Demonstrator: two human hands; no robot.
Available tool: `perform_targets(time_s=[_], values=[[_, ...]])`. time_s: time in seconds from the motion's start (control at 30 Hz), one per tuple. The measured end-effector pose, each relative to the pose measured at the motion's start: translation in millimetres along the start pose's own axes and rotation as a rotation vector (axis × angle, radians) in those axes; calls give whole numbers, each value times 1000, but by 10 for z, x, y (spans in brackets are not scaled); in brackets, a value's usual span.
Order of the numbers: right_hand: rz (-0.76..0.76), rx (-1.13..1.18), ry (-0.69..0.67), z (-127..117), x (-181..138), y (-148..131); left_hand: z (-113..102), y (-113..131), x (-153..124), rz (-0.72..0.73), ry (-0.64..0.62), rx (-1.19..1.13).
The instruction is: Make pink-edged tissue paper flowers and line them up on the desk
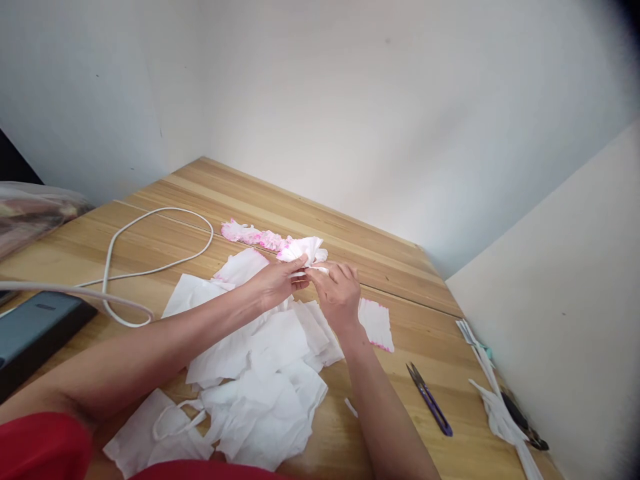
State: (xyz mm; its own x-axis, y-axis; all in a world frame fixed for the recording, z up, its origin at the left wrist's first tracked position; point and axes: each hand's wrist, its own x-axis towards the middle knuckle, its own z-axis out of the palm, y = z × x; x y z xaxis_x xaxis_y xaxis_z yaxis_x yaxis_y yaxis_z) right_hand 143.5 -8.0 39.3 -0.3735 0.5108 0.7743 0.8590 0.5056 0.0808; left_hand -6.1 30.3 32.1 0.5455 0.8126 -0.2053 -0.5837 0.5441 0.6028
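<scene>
Between my hands is a piece of white tissue-like material [309, 248] with pink edges, gathered into a fan. My left hand [280, 283] is closed on its pinched base, thumb on top. Fingers of my right hand [337, 293] are pinched at the same base, on a thin white strip [320, 269] there. Just behind lies a row of ruffled pink-and-white pieces [257, 237]. Below my hands spreads a loose pile of white sheets [270, 353]. One flat pink-edged sheet [376, 323] lies to the right of my right wrist.
Purple-handled thread snips [431, 403] lie on the wooden table [400, 273] at right. White strips [493, 393] run along the right edge by a dark tool [520, 417]. At left are a dark box-shaped device [43, 333] and a looped white cable [113, 257]. Walls border the table.
</scene>
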Motion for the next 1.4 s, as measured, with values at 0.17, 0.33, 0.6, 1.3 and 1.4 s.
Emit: perform_targets(time_s=[0.17,0.33,0.6,1.3,1.4], values=[[472,447,10,19,-11,-66,18,-8,-33,43,-44,131],[1005,915,4,85,-8,-76,28,-8,-52,229,11,281],[530,531,158,14,-9,-33,51,14,-70,224,-79,258],[61,234,35,-27,-21,67,31,-10,-26,41,-34,142],[156,313,43,-10,-28,44,39,-2,-35,49,-36,126]])
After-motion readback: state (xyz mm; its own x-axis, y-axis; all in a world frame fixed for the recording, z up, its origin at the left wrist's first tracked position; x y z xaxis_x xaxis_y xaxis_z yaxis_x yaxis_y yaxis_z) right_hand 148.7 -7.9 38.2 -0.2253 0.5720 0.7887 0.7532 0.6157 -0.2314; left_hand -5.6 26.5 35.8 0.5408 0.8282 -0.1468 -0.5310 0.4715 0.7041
